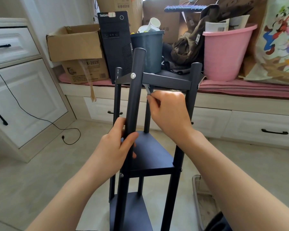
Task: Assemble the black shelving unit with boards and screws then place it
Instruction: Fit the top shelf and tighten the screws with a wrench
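The black shelving unit (150, 157) stands upright on the floor before me, with three boards between black posts. My left hand (118, 145) grips the near front post (133, 100) just above the middle board. My right hand (168, 112) pinches a small silver hex key (148, 90) whose tip reaches up under the top board (167, 79). A silver screw head (133, 75) shows on the near post at the top board's corner. Another screw (121, 175) sits at the middle board's left corner.
Behind the unit runs a window bench with a pink mat, holding cardboard boxes (77, 45), a black computer tower (114, 42), a grey bin (148, 49) and a pink bucket (225, 52). White cabinets (18, 80) stand left. A black cable (63, 135) trails across the floor.
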Demonstrator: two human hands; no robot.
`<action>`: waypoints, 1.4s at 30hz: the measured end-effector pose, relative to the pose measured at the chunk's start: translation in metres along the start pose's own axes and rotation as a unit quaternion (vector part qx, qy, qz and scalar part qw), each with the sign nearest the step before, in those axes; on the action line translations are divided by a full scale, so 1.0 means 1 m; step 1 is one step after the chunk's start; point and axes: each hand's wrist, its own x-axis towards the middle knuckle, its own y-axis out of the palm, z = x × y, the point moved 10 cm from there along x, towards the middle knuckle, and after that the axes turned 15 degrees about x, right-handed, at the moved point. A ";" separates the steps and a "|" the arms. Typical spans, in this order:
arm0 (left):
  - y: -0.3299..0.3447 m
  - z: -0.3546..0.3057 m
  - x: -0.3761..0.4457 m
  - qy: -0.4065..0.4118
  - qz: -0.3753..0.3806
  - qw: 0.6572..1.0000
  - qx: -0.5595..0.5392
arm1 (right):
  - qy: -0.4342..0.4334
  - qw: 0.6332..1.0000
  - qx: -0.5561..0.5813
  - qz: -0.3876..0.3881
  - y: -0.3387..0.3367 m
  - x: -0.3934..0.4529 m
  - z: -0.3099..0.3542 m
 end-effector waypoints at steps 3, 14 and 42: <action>0.002 -0.004 -0.001 0.005 0.008 1.000 -0.001 | -0.008 1.000 0.015 -0.018 -0.001 0.001 0.001; 0.004 -0.002 -0.004 0.005 0.013 1.000 -0.009 | -0.037 0.986 0.121 -0.111 0.007 -0.001 -0.010; 0.002 -0.002 0.001 -0.004 0.017 1.000 -0.008 | 0.031 0.974 0.217 -0.050 0.015 -0.004 -0.017</action>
